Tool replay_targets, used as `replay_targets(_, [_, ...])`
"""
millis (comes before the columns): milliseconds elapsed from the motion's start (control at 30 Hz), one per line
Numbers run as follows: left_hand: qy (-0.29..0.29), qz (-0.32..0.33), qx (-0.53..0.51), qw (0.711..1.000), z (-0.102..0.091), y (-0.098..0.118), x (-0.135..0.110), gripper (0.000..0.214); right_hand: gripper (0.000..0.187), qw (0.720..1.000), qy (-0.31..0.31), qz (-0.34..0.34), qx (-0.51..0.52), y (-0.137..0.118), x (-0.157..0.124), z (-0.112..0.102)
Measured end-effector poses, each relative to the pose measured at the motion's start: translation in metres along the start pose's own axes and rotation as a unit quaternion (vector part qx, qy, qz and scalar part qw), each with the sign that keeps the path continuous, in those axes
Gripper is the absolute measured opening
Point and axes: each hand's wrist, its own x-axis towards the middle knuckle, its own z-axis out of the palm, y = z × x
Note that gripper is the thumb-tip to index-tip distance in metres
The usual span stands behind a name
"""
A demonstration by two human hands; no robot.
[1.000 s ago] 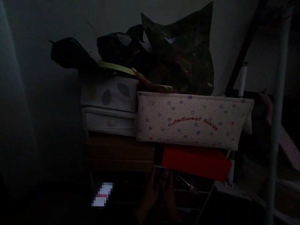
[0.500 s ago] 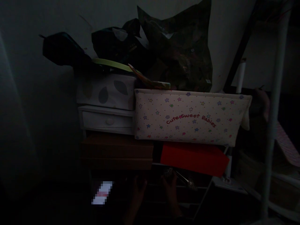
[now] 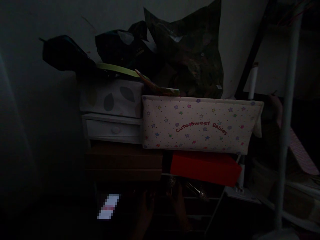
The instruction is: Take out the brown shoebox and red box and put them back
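"Hands?"

"Left hand (image 3: 146, 208) and right hand (image 3: 178, 208) close together, low, in deep shadow; wide, narrow or holding: too dark to tell."

"Nearest?"

"Just above the right hand, a glinting metal piece (image 3: 172, 182); to its right, a metal rod (image 3: 196, 190)."

"Farther?"

"Left of the hands, a blurred patch (image 3: 108, 206); above them, a brown box (image 3: 123, 163), a red box (image 3: 206, 168), then a starry cushion (image 3: 197, 125)."

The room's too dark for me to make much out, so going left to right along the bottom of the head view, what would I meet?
Blurred bright patch → left hand → right hand → slender metal object → white upright pole
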Motion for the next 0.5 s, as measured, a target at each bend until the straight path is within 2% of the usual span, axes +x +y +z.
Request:
replay_targets(133, [-0.023,-0.004,-0.005,1.0,0.001,-0.001,0.002,0.046,0.065,0.998,0.002,-0.045,-0.049,-0.001,0.006,-0.007])
replay_targets(200, [-0.035,-0.007,-0.007,0.999,0.001,-0.002,0.003,0.046,0.055,0.99,0.008,-0.072,-0.124,-0.001,0.011,-0.017])
replay_targets(333, [-0.05,-0.011,-0.011,0.999,-0.002,-0.001,0.003,0.048,0.048,0.942,0.031,-0.082,-0.324,0.007,0.018,-0.036])
replay_targets(500, [-0.056,-0.013,-0.023,0.998,-0.007,0.007,-0.003,0.051,0.049,0.915,0.025,-0.056,-0.399,0.016,0.014,-0.036])
